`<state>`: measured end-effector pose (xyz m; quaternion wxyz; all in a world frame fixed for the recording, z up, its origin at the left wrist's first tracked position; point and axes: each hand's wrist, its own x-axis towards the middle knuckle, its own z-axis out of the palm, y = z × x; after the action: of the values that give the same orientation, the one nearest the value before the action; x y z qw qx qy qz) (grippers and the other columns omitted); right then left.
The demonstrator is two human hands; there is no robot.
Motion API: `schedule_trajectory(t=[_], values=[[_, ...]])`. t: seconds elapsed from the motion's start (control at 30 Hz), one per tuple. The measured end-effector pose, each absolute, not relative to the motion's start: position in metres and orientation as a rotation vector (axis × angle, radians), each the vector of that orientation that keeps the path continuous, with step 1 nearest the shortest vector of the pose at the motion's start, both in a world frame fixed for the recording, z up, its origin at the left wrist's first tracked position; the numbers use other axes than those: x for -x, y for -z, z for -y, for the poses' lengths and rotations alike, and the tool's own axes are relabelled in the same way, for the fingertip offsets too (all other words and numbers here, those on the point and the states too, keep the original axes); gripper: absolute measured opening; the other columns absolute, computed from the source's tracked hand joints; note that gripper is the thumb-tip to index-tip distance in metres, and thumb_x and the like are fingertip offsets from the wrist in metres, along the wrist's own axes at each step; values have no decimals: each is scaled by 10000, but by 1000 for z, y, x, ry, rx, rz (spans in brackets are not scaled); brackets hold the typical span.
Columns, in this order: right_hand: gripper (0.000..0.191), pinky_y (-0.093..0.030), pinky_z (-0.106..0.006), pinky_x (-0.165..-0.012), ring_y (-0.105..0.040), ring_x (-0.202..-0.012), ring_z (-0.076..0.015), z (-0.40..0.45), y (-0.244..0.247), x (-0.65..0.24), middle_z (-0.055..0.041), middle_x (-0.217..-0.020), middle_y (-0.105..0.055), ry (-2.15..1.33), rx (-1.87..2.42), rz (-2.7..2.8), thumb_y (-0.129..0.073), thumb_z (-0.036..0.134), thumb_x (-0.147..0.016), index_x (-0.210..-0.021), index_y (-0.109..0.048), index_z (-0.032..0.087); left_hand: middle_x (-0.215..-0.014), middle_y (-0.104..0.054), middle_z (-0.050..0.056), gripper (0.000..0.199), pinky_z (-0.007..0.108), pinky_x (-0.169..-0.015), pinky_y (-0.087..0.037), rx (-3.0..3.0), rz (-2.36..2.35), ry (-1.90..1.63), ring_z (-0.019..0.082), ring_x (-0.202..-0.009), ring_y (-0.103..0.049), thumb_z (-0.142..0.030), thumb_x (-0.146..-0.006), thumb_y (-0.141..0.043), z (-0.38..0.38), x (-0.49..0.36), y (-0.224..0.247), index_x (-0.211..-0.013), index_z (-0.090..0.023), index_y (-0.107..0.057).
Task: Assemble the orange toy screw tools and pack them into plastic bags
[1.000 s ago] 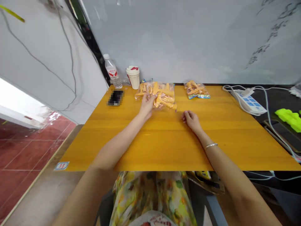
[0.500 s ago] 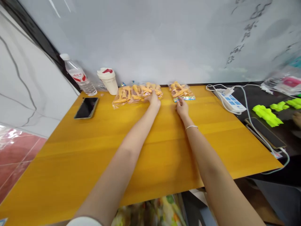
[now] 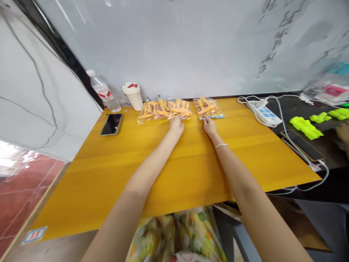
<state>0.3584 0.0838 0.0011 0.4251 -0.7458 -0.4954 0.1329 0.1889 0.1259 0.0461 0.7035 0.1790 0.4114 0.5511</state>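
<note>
On the yellow table [image 3: 191, 174], your right hand [image 3: 209, 126] pinches the right bag's near edge; your left hand [image 3: 177, 126] touches the left bags [image 3: 180, 106], finger closure indeterminable.

2 hands [image 3: 177, 126] at plastic bags [image 3: 180, 108]

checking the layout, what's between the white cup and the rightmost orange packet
In the head view: a row of other orange packets, then some bare tabletop.
</note>
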Motion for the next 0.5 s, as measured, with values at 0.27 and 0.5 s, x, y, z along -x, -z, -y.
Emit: schedule_trajectory(t=[0.27, 0.5], values=[[412, -363, -500, -1168, -564, -1327, -287, -4, 7, -304, -141, -1356, -651, -397, 1792, 1299, -461, 184, -931, -1274, -686, 141, -1433, -528, 126, 73, 411, -1122, -442, -526, -981, -991, 218, -1392, -481, -141, -916, -574, -62, -126, -36, -971, -188, -573], [427, -385, -436, -1177, -587, -1304, -228, 30, 21, -199, -46, -1341, -672, -642, 1512, 1506, -499, 171, -910, -1286, -691, 237, -941, -701, 66, 112, 343, -968, -539, -675, -900, -947, 179, -996, -683, -258, -930, -574, -8, -79, -22, -856, -178, -599]])
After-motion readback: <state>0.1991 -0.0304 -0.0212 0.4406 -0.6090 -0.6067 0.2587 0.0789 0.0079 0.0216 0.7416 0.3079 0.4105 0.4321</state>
